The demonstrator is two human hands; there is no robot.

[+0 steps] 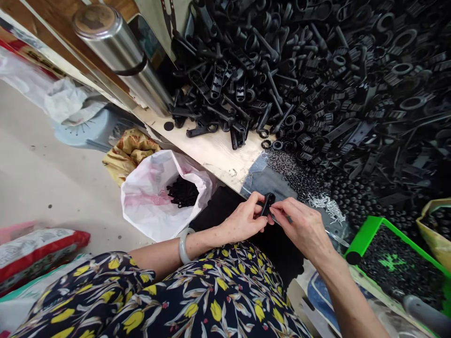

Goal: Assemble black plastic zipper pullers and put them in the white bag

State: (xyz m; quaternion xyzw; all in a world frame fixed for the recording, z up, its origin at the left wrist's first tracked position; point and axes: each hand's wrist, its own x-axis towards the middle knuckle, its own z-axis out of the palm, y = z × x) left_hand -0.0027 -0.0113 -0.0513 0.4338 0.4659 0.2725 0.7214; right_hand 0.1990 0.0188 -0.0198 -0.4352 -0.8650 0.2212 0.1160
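Between my two hands, at the table's front edge, is a small black plastic lever-shaped part (268, 202) with a rounded end. My left hand (246, 216) is closed around its lower length, thumb and fingers on either side. The fingertips of my right hand (299, 223) are pinched together against the part's right side; whether a small piece sits between them is hidden. Just beyond my hands lies a dark mat (269, 180) on the wooden tabletop. Thin silvery pins (327, 206) are heaped to the right of it.
A large heap of black plastic parts (239, 80) covers the back. A steel flask (120, 56) stands at the left. Below the edge, a white sack (151, 197) holds black pieces. A green-rimmed tray (369, 234) of small black bits sits right, near a yellow bag (437, 216).
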